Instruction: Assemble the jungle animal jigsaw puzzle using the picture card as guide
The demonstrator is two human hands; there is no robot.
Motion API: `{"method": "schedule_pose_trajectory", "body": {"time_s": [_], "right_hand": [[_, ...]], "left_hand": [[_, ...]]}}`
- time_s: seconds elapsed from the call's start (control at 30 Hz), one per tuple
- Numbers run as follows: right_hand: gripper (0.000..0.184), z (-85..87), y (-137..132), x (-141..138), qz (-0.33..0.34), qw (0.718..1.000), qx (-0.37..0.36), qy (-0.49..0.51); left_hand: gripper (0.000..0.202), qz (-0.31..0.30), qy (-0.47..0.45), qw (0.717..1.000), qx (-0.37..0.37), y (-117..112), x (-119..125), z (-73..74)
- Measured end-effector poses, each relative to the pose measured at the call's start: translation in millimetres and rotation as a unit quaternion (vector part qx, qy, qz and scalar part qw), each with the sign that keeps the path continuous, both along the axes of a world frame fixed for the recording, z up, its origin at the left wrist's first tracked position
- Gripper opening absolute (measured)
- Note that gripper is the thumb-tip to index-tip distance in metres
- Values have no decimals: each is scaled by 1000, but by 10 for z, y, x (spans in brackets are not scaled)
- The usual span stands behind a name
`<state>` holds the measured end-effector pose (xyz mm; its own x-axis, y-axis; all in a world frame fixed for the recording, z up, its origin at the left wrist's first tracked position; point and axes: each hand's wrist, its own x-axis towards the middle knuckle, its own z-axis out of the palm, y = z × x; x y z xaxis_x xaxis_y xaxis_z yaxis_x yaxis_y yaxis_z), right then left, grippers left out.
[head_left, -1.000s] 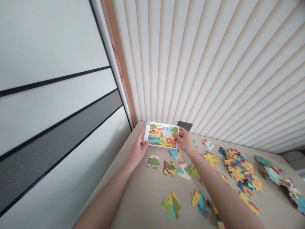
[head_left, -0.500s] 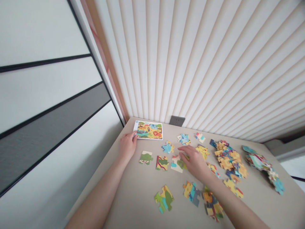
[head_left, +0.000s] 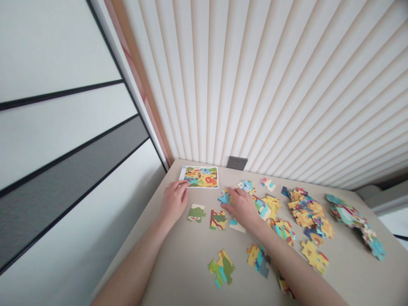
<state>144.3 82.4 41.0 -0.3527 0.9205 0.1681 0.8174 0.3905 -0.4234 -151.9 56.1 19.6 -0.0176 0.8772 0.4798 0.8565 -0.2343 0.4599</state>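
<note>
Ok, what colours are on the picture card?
White-bordered rectangular picture card: yellow, green, blue, orange; best in the head view.

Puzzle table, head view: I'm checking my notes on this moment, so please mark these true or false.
1. The fingers of the left hand touch the picture card. True.
2. The right hand lifts that card off the table. False: the card lies flat, and the right hand is down at a blue puzzle piece.
3. A wall socket sits just above the table's far edge. True.
4. All the pieces form one heap. False: many lie apart, beside a heap.
</note>
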Motion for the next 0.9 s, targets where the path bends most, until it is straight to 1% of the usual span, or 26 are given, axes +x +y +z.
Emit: {"method": "schedule_pose_trajectory", "body": {"time_s": [0.07, 0.13, 0.2, 0.23, 0.27, 0.33, 0.4, 0.47, 0.5, 0.57, 0.63, 0.7, 0.8, 0.9], "right_hand": [[64, -5, 22, 39, -13, 1000, -19, 16], [59, 2, 41, 70, -24, 998, -44, 37], [39, 26, 56, 103, -25, 994, -78, 66], [28, 44, 61, 124, -26, 992, -96, 83], [20, 64, 64, 149, -29, 988, -112, 101], [20, 103, 64, 213, -46, 979, -141, 141], [23, 132, 63, 282, -68, 967, -169, 180], [24, 145, 71, 330, -85, 952, -200, 214], [23, 145, 81, 339, -91, 946, -213, 228], [21, 131, 111, 321, -104, 935, -230, 247], [22, 103, 141, 260, -115, 931, -239, 252], [25, 67, 150, 181, -122, 932, -241, 240], [28, 34, 115, 99, -122, 945, -232, 197], [21, 66, 110, 147, -119, 963, -203, 133]], "left_hand": [[29, -42, -2, 999, 5, -61, 100, 37], [28, -87, -1, 996, 3, -123, 227, 73], [24, -136, 5, 991, -4, -189, 353, 123], [22, -166, 12, 986, -13, -224, 407, 157], [21, -199, 22, 979, -25, -260, 451, 194], [26, -265, 46, 961, -59, -332, 506, 272], [41, -308, 65, 945, -92, -394, 527, 328], [55, -321, 77, 938, -111, -434, 532, 342], [57, -320, 83, 937, -117, -443, 535, 333], [51, -312, 95, 937, -123, -443, 545, 298], [43, -299, 102, 940, -127, -426, 561, 262], [39, -292, 104, 942, -131, -406, 574, 244], [36, -274, 107, 947, -131, -381, 575, 242], [38, -253, 112, 953, -125, -362, 557, 236]]}}
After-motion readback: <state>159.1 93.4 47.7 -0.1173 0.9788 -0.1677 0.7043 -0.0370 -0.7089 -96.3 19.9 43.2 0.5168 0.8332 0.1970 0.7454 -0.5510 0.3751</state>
